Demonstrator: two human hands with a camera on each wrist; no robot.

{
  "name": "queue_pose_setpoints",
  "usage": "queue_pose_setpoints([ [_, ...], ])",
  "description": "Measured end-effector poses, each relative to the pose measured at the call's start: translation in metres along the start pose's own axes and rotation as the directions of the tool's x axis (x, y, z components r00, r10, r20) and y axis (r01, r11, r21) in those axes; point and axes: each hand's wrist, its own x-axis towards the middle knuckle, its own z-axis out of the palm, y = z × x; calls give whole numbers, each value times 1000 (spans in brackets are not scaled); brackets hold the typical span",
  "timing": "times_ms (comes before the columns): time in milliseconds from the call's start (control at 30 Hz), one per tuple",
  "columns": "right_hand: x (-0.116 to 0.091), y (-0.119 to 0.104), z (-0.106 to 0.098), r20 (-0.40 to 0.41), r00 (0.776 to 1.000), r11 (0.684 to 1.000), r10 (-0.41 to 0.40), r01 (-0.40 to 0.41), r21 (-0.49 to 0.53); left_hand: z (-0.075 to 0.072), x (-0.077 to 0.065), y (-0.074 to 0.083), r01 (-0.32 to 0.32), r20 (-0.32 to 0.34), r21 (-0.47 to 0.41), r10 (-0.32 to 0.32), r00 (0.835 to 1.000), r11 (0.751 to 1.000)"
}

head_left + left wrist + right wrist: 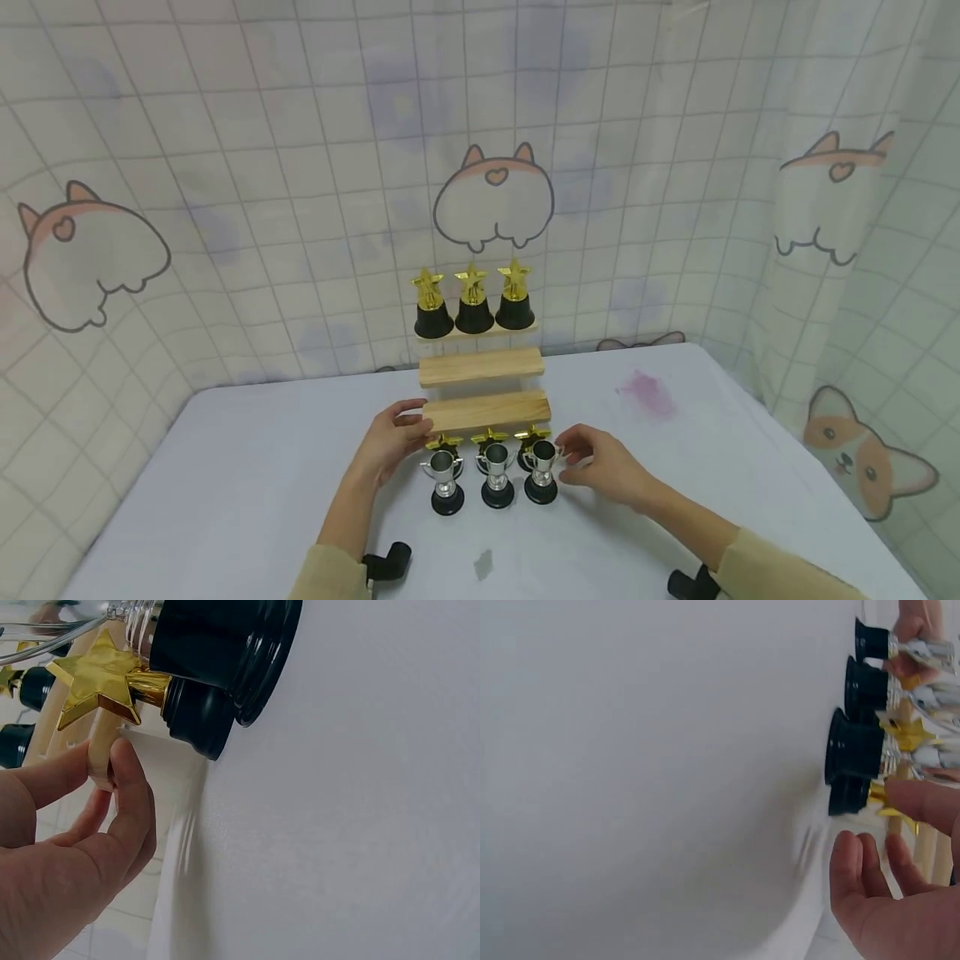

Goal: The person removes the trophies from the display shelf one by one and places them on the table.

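"Across the back and sides: a checked cloth printed with cartoon dogs. Next in size?"

"White table in front of it. On it a wooden stand, three planks in steps."

"Hands?"

"Left hand: narrow pinch, thumb and fingers on the left end of the lowest plank; clear in the left wrist view. Right hand: fingers curved, a modest gap between thumb and fingertips, nothing held. It is just beside the right cup; contact, cannot tell."

"Star trophies?"

"Six, gold on black bases. Upright on the top plank: left, centre and right upper trophies. The other three, the lower trophies, are in a row before the lowest plank, partly hidden by the cups."

"Cups?"

"Three, silver, upright on black bases, in a row on the table: the right one as noted, the middle cup, the left cup."

"Smallest?"

"Grey mark, near side of the table."
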Motion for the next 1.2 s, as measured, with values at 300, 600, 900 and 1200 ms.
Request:
queue_pose_setpoints([
  [300, 18, -16, -29, -141, 990, 1000, -4, 5, 10, 4, -3, -3, 4, 5, 4, -4, 1000, 1000],
  [600, 66, -51, -59, -205, 977, 997, -63, 70, 28, 3, 1, 3, -2, 8, -15, 2, 1000, 1000],
  [900, 101, -74, -60, -256, 964, 992, -69, 94, 86, -1, 1, 3, 7, 7, -25, -7, 1000, 1000],
  [1200, 133, -80, -59, -284, 953, 982, -108, 147, 120, -2, -1, 2, 15, 15, -23, -15, 1000, 1000],
])
